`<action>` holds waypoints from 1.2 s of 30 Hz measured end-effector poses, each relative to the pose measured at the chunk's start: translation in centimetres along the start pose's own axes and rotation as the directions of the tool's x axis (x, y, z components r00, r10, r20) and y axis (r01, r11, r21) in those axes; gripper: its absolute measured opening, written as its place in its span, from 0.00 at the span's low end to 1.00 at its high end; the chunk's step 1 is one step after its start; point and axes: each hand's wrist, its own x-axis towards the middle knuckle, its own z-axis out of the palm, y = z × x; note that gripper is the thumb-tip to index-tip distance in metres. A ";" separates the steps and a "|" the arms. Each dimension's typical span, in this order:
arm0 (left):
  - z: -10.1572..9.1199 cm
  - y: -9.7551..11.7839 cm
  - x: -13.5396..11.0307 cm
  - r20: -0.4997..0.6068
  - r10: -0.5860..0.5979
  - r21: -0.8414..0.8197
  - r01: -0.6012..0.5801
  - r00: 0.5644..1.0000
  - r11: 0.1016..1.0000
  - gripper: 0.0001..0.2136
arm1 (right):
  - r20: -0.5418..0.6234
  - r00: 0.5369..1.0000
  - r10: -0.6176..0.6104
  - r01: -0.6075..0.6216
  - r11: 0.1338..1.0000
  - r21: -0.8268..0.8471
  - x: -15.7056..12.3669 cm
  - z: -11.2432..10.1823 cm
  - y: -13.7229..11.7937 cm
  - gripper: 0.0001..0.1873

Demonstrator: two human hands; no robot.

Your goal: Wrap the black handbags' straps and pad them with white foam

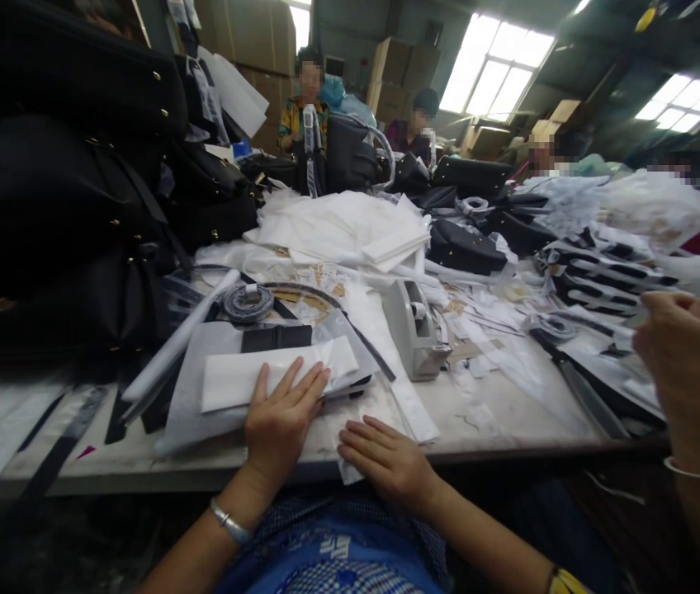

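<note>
My left hand (281,417) lies flat, fingers stretched out, on a folded white sheet (232,378) that rests over a grey wrapper and black strap pieces (276,337). My right hand (387,459) lies flat on thin white paper (350,470) at the table's front edge, fingers spread. Neither hand grips anything. A coil of grey cord (248,302) sits just beyond the sheets.
A grey tape dispenser (415,330) stands right of my hands. Black handbags (65,206) are stacked high at the left. White paper and black bag parts cover the table (511,412). A co-worker's hand (697,363) reaches in at the right; other people sit across.
</note>
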 end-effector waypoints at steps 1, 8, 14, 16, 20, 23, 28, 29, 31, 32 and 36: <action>0.0 0.1 0.0 0.002 -0.001 0.011 0.001 1.000 1.000 0.19 | -0.045 0.999 -0.001 0.002 1.000 0.022 0.2 0.2 -0.3 0.16; 0.5 0.1 0.1 -0.037 -0.004 0.047 0.005 0.999 0.999 0.17 | -0.169 0.983 0.071 -0.047 0.989 0.142 0.3 -1.0 -3.9 0.15; 0.7 0.2 0.2 -0.060 0.011 0.017 -0.010 0.998 1.000 0.17 | -0.164 0.982 0.091 -0.059 0.979 0.193 2.3 -4.3 -4.4 0.16; 0.6 0.2 0.1 -0.067 0.016 0.011 -0.015 0.998 1.000 0.18 | -0.150 0.985 0.090 -0.059 0.978 0.202 4.1 -5.6 -3.3 0.17; 0.6 0.1 -0.1 -0.094 0.035 0.009 -0.034 0.995 0.999 0.17 | -0.083 0.989 0.123 -0.105 0.974 0.199 8.2 -6.9 0.7 0.16; 0.8 -0.1 -0.2 -0.118 0.052 0.004 -0.052 0.992 0.999 0.15 | -0.012 0.960 0.279 -0.268 0.933 0.240 11.2 -6.0 4.3 0.13; 1.1 -0.2 -0.2 -0.156 0.047 -0.024 -0.052 0.987 0.998 0.13 | 0.211 0.829 0.517 -0.550 0.822 0.148 14.5 -2.7 8.7 0.11; 1.1 -0.2 -0.2 -0.158 0.047 -0.028 -0.052 0.986 0.998 0.14 | 0.245 0.810 0.534 -0.569 0.816 0.104 14.7 -2.0 9.1 0.10; 1.0 -0.3 -0.1 -0.163 0.049 -0.039 -0.056 0.985 0.998 0.14 | 0.281 0.792 0.542 -0.578 0.814 0.056 14.9 -1.1 9.4 0.06; 0.9 -0.3 0.0 -0.164 0.052 -0.048 -0.061 0.985 0.997 0.14 | 0.280 0.795 0.538 -0.571 0.819 0.048 14.8 -0.7 9.5 0.03; 0.4 -0.5 0.3 -0.149 0.056 -0.085 -0.069 0.987 0.994 0.14 | 0.248 0.818 0.518 -0.541 0.840 0.030 14.4 0.0 9.5 0.07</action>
